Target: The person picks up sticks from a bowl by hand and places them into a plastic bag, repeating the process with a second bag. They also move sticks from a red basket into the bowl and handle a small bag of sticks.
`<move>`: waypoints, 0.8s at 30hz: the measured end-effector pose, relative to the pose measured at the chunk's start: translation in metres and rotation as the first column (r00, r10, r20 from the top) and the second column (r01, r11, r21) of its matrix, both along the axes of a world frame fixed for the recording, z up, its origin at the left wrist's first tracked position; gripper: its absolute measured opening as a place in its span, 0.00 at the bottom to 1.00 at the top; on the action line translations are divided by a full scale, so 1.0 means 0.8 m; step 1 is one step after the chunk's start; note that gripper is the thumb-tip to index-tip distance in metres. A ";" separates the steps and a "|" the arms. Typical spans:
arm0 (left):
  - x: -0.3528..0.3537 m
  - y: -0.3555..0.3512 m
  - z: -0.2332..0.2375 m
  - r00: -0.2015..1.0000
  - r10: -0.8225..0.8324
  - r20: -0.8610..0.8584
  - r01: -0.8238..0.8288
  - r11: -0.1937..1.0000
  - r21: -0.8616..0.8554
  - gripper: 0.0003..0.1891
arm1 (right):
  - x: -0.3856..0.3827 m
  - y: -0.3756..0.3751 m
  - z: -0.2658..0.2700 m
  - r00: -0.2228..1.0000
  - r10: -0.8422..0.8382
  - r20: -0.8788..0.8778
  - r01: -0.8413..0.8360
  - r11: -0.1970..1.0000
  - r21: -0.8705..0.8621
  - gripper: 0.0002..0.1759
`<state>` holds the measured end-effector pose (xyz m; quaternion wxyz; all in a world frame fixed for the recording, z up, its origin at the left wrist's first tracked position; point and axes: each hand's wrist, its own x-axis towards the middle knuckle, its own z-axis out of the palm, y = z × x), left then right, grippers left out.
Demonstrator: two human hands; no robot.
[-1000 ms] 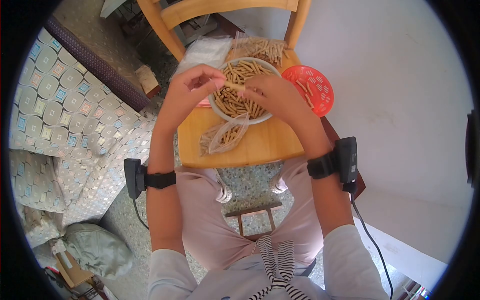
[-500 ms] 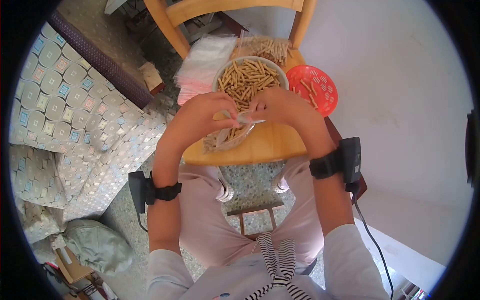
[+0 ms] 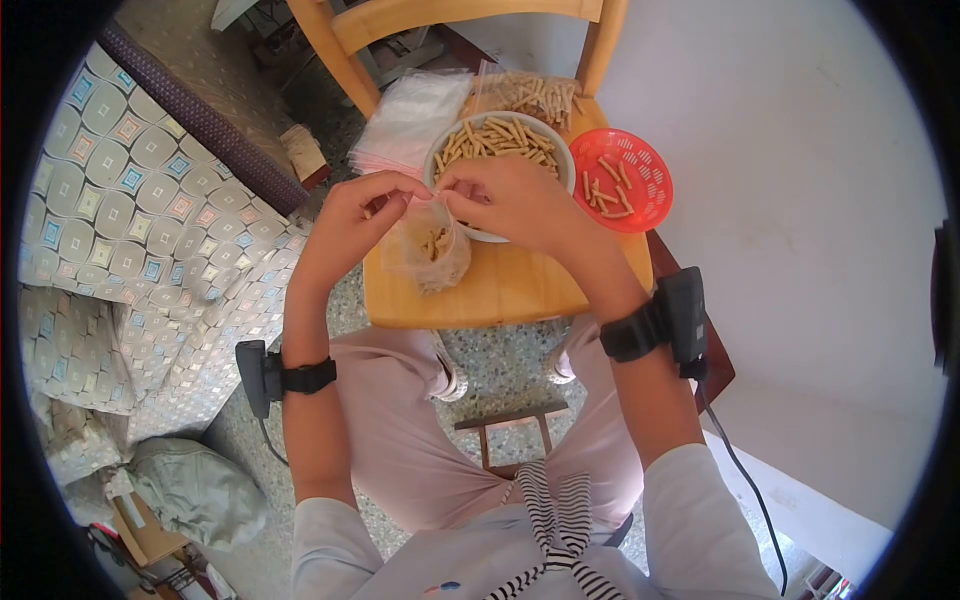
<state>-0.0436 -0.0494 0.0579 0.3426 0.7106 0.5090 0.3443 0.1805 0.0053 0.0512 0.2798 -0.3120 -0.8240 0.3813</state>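
Both my left hand (image 3: 368,208) and my right hand (image 3: 505,197) pinch the top edge of a clear plastic zip bag (image 3: 438,272), their fingertips close together. Some short tan sticks show inside the bag, which rests on the wooden chair seat (image 3: 520,290). Just behind my right hand stands a pale bowl (image 3: 568,165) heaped with the same tan sticks (image 3: 500,137); my hand and forearm cover part of it. To the right, a red plastic basket (image 3: 655,185) holds several sticks.
A stack of flat clear bags (image 3: 410,120) lies at the seat's back left. Beside it is a filled bag of sticks (image 3: 535,95) near the chair back (image 3: 470,22). A patterned cloth (image 3: 150,220) hangs at left; a white wall (image 3: 800,200) stands at right.
My hands have moved left and slightly up, drawing together at the bag's top edge. The bag now stands more upright. More of the sticks in the red basket are visible.
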 end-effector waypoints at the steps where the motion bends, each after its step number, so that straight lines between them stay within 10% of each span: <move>1: 0.000 0.001 -0.002 0.998 0.008 -0.061 -0.006 1.000 0.030 0.11 | -0.001 0.002 -0.003 0.999 -0.037 -0.009 0.037 0.999 0.029 0.14; 9: -0.002 -0.006 0.006 0.992 0.108 -0.059 -0.097 0.981 0.166 0.15 | -0.014 -0.002 -0.002 0.992 -0.093 -0.081 0.102 0.988 0.117 0.12; 15: -0.010 -0.009 0.011 0.960 0.139 -0.244 -0.155 0.987 -0.048 0.16 | -0.009 0.012 -0.021 0.997 -0.029 0.075 0.017 0.987 0.159 0.15; 24: 0.008 0.000 0.000 0.936 0.236 -0.262 -0.197 0.966 0.165 0.15 | 0.028 0.033 -0.071 0.860 -0.233 0.454 0.132 0.961 0.243 0.12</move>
